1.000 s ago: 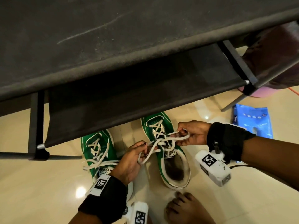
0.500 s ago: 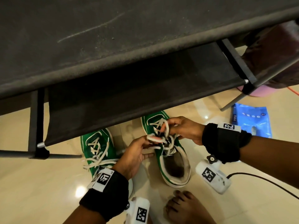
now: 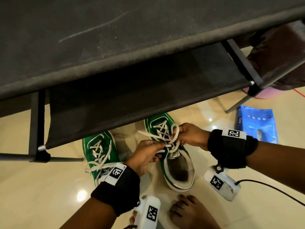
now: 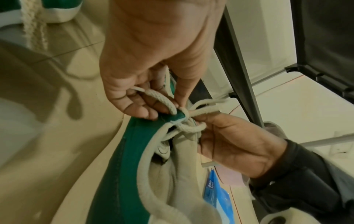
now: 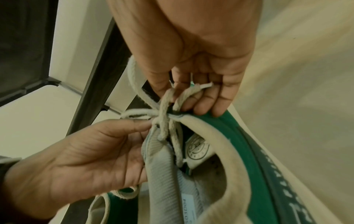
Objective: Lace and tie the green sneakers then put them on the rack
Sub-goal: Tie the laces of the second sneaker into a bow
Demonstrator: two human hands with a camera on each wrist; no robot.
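Down on the floor (image 3: pixel 41 192), just in front of the rack (image 3: pixel 132 83), the right sneaker (image 3: pixel 179 172) has both hands at its laces (image 3: pixel 162 133): the left hand (image 3: pixel 145 156) has its fingers (image 4: pixel 134 106) pinched together on one strand of lace beside the knot, and the right hand (image 3: pixel 191 136) has its fingers (image 5: pixel 208 101) curled around a loop and the lace end. Beside it, to the left, the other sneaker (image 3: pixel 100 151) lies with its laces loose, partly under the left wrist, while a bare foot (image 3: pixel 191 210) rests near the heel of the right sneaker and a blue packet (image 3: pixel 257 124) lies further right.
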